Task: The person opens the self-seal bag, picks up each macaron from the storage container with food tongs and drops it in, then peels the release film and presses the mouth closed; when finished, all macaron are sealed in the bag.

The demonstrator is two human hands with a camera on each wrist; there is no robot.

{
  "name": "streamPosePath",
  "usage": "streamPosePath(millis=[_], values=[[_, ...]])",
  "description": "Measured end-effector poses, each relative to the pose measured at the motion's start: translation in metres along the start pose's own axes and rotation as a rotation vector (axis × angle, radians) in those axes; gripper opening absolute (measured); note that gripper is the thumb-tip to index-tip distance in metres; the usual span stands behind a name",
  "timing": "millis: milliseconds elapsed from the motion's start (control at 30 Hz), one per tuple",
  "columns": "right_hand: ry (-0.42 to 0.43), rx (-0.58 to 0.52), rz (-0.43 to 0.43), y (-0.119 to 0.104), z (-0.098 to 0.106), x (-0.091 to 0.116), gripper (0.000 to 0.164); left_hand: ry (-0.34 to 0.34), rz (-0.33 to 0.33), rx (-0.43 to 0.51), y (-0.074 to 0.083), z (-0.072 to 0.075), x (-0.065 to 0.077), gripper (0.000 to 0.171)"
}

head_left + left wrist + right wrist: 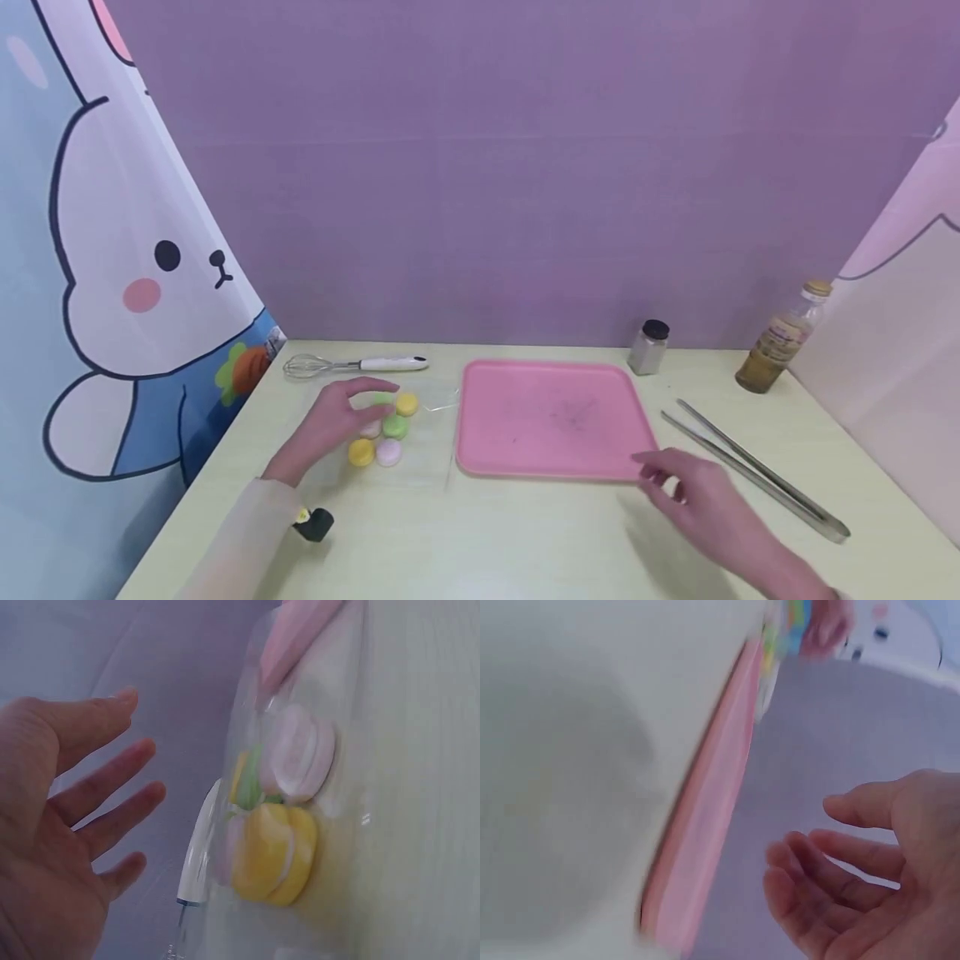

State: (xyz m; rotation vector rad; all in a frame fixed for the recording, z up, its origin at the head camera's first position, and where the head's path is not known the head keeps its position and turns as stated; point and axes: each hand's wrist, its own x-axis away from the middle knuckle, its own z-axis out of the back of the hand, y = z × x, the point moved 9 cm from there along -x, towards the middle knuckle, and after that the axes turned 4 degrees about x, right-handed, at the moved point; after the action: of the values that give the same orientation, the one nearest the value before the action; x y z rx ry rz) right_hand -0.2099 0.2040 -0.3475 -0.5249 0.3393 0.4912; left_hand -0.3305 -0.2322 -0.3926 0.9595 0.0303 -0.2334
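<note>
In the head view, my left hand (pixel 330 423) hovers over several macarons, its thumb and fingers spread apart with nothing between them. A yellow macaron (pixel 362 452), a lilac macaron (pixel 388 452) and a green macaron (pixel 395 427) lie grouped on a clear plastic sheet (pixel 431 467); another yellow macaron (pixel 407 404) sits near the fingertips. The fingers partly hide some of the group. By the near right corner of a pink tray (pixel 540 421), my right hand (pixel 701 504) holds nothing, fingers loosely bent. In the right wrist view, its fingers (pixel 784 889) stand apart from the tray's side.
A whisk (pixel 360 365) lies behind the macarons. Metal tongs (pixel 757 475) rest on the table right of the tray. A small black-capped jar (pixel 648 348) and a corked bottle (pixel 783 337) stand at the back right. A purple backdrop (pixel 525 183) rises behind the table.
</note>
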Motion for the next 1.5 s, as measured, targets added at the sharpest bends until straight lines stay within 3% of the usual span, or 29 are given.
streamPosePath(millis=[200,400,633,767,933,1100,1200,1300,1500], values=[[-0.239,-0.425,-0.143,-0.036,-0.062,-0.008,0.025,-0.049,-0.109,-0.074,0.011,-0.003,-0.016,0.027],[-0.392,-0.906,-0.331,-0.073,-0.124,-0.010,0.035,-0.072,-0.205,-0.100,0.015,-0.010,-0.029,0.023],[-0.400,-1.232,-0.577,-0.109,-0.183,-0.015,0.030,-0.095,-0.261,-0.109,0.011,-0.025,-0.046,0.023],[-0.343,-1.376,-0.749,-0.122,-0.207,-0.021,0.024,-0.126,-0.261,-0.135,0.009,-0.033,-0.055,0.028],[-0.263,-1.502,-0.881,-0.132,-0.223,-0.029,0.026,-0.196,-0.278,-0.182,0.014,-0.046,-0.068,0.033],[-0.173,-1.560,-0.900,-0.135,-0.235,-0.045,0.027,-0.252,-0.345,-0.298,0.021,-0.062,-0.079,0.034],[-0.124,-1.546,-0.908,-0.134,-0.242,-0.054,0.024,-0.251,-0.376,-0.371,0.027,-0.070,-0.080,0.033],[-0.106,-1.504,-0.910,-0.135,-0.246,-0.061,0.020,-0.256,-0.365,-0.416,0.030,-0.077,-0.080,0.033],[-0.136,-1.417,-0.894,-0.135,-0.248,-0.065,0.017,-0.226,-0.324,-0.378,0.032,-0.072,-0.082,0.019]])
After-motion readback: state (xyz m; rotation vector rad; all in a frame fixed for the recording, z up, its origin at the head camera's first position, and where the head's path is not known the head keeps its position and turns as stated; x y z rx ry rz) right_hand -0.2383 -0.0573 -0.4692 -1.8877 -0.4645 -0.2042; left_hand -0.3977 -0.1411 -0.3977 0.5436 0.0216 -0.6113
